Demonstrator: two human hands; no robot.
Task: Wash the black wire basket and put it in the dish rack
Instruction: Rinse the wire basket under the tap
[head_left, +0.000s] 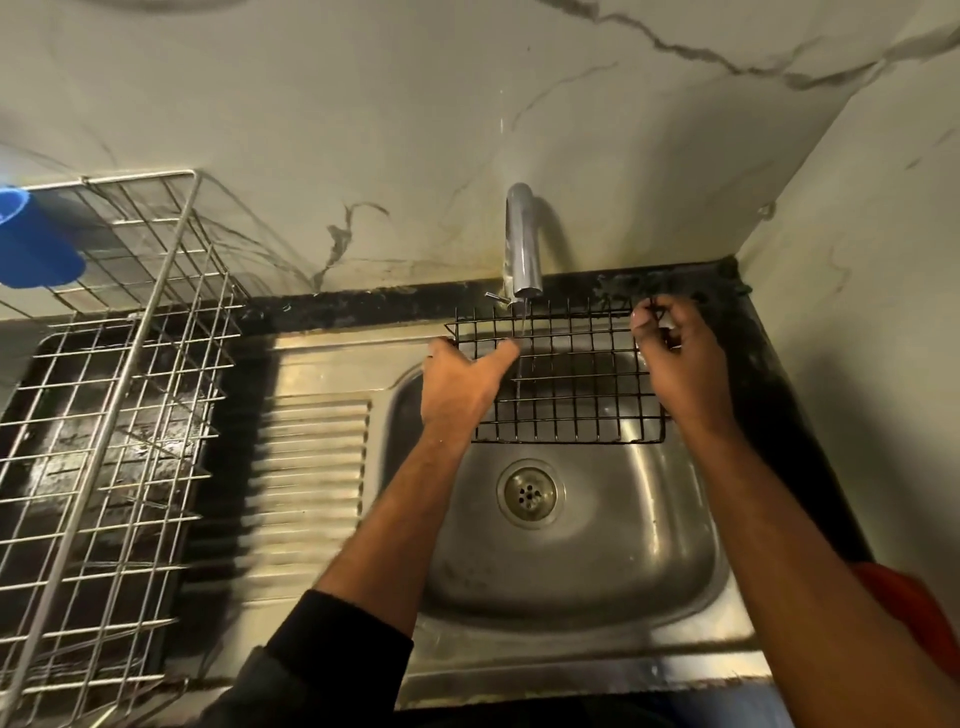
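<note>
In the middle of the frame the black wire basket (566, 379) is held over the steel sink (597, 571), under a thin stream from the tap (522, 244). The left hand (460, 384) grips its left edge; the right hand (675, 358) pinches its upper right corner. The dish rack (119, 395) stands at the left on a dark counter, against marbled wall tiles.

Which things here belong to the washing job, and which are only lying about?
Belong to the job: black wire basket, held by left hand and right hand; tap, running; sink; dish rack.

Only lying about: blue cup; red thing at the sink's right edge.
</note>
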